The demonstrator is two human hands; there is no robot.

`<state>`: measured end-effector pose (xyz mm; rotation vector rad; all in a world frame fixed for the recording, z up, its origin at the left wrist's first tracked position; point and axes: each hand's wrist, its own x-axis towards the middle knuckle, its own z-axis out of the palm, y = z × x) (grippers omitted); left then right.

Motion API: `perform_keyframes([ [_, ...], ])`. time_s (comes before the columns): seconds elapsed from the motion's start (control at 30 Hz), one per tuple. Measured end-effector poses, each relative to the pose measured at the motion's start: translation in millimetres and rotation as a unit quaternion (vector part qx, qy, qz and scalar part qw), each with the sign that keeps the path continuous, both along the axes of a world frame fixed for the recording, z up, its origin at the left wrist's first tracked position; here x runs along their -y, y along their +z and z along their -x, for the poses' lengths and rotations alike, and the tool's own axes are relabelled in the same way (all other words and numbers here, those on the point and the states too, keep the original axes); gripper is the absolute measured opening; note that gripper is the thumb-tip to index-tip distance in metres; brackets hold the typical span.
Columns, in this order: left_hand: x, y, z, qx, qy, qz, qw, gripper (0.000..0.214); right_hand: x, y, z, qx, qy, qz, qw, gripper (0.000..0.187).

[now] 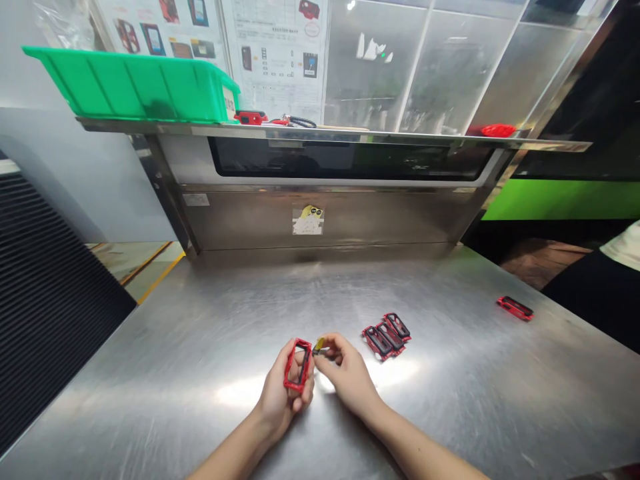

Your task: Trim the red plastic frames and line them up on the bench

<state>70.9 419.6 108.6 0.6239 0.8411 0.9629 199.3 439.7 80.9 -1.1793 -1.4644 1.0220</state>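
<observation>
One left hand (280, 397), one right hand (350, 377), one green bin (133, 87), five red phone-case frames (297, 364): one held, one near the tabletop's (465, 407) right edge, seemingly three stacked.

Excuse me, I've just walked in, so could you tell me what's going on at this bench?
A person is working at a steel bench with bare hands. Their left hand holds up a red frame, and their right hand pinches a small yellow item right beside it. What the item is can't be made out. Three overlapping frames lie just beyond the right hand, a single frame lies farther right, and a green bin sits on the shelf above.
</observation>
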Motion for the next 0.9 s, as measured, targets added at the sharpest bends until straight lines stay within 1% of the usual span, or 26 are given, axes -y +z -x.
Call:
perform_keyframes([
  [0.07, 0, -0.6, 0, 0.015, -0.018, -0.014, 1.000, 0.048, 3, -1.0, 0, 0.053, 0.001, -0.036, 0.998, 0.026],
  [0.13, 1, -0.9, 0, 0.029, -0.036, -0.021, 0.999, 0.048, 5, 0.2, 0, 0.071, 0.003, -0.071, 0.995, 0.033],
  [0.2, 1, -1.1, 0, 0.038, -0.044, -0.022, 0.998, 0.048, 7, 2.8, 0, 0.063, 0.010, -0.092, 0.994, 0.031],
  [0.3, 2, -1.6, 0, 0.047, -0.050, -0.018, 0.997, 0.048, 9, 7.6, 0, 0.030, 0.035, -0.097, 0.994, 0.026],
  [0.37, 3, -1.8, 0, 0.046, -0.051, -0.010, 0.998, 0.049, 11, 10.8, -1, 0.015, 0.062, -0.100, 0.993, 0.028],
  [0.5, 5, -0.5, 0, 0.015, -0.045, -0.003, 0.999, 0.050, 16, 16.6, -2, 0.009, 0.126, -0.130, 0.983, 0.031],
  [0.57, 5, 0.6, 0, 0.008, -0.048, -0.003, 0.999, 0.050, 19, 19.1, -2, 0.008, 0.144, -0.133, 0.980, 0.035],
  [0.67, 5, 1.3, 0, 0.018, -0.057, -0.001, 0.998, 0.051, 20, 21.8, -2, 0.013, 0.143, -0.128, 0.981, 0.039],
  [0.9, 7, 0.8, 0, 0.025, -0.062, -0.004, 0.998, 0.049, 21, 24.4, -2, 0.022, 0.137, -0.140, 0.980, 0.040],
])
